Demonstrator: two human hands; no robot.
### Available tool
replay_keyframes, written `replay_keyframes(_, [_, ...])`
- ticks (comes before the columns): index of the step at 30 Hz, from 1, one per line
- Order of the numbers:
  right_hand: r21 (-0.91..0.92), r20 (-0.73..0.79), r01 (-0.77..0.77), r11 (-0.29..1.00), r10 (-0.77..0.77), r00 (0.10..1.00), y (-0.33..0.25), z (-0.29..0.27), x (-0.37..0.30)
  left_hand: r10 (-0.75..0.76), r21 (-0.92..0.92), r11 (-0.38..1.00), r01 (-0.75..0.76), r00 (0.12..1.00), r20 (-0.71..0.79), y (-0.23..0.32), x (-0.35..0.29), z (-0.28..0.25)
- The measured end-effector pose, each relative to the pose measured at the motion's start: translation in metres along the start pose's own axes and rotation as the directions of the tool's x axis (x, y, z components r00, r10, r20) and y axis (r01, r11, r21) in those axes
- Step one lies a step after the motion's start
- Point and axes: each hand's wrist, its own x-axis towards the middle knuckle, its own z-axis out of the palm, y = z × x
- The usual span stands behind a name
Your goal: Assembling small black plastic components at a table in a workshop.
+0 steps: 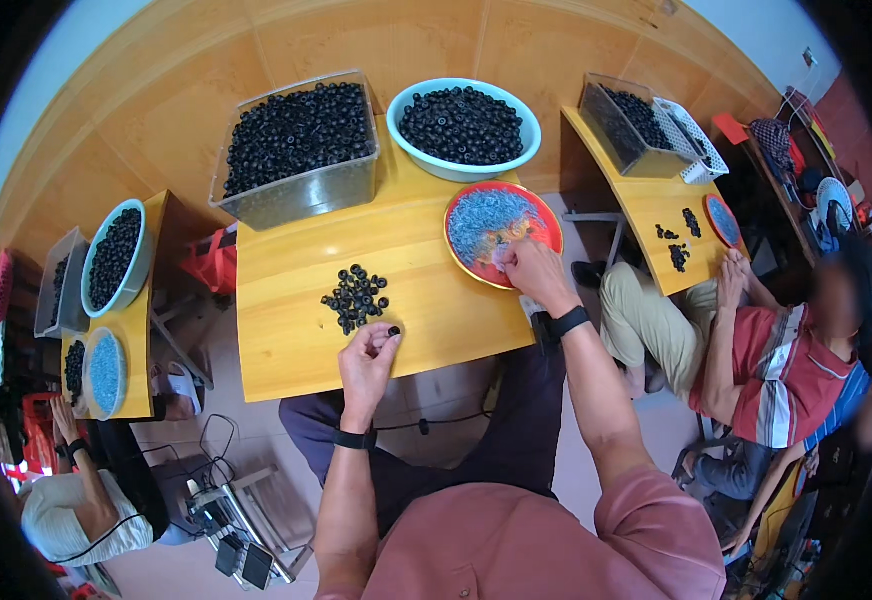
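**Bead pinched in the left hand, right hand in the red plate**

The left hand (368,358) is pressed together at the fingertips, pinching a single black bead (393,331) just above the near edge of the counter (286,350). The small pile of black beads (356,297) lies just beyond that hand, slightly to its left, so the left hand is much the nearer to it. The bead is round and shows no long axis.

The right hand (534,272) rests on the near rim of the red plate (546,225), fingers drawn together in the blue strands (491,222) heaped there; whether it grips any is too small to tell. The plate sits to the right of the pile, well apart from it, with bare counter between the two hands.

At the far edge stand a clear box (301,190) and a pale blue bowl (456,165), both full of black beads, out of the way. Other people work at similar counters on either side.
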Motion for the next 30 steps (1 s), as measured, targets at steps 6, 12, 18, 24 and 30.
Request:
replay_keyframes(6, [0.173,-0.103,0.038,0.984,-0.02,0.994,-0.018,-0.026,0.002,0.009,0.003,1.0,-0.009,1.0,-0.005,-0.008,-0.001,-0.003])
replay_keyframes(12, [0.114,-0.184,0.124,0.986,-0.102,0.978,0.005,-0.007,0.009,0.017,0.027,0.999,-0.017,1.0,0.009,-0.005,-0.001,-0.001])
replay_keyframes(18, [0.055,-0.079,0.078,0.995,-0.073,0.994,0.005,0.005,0.017,0.027,0.066,0.997,-0.026,1.0,-0.006,-0.008,-0.001,-0.002])
replay_keyframes(24, [0.169,-0.132,0.012,0.986,0.011,0.991,0.014,0.001,0.017,0.033,0.039,0.999,-0.033,0.999,-0.008,-0.008,0.001,0.0])
replay_keyframes(30, [0.162,-0.179,0.066,0.985,-0.037,0.983,0.014,-0.008,0.017,0.058,0.079,0.995,-0.057,0.998,-0.009,-0.005,0.0,0.0])
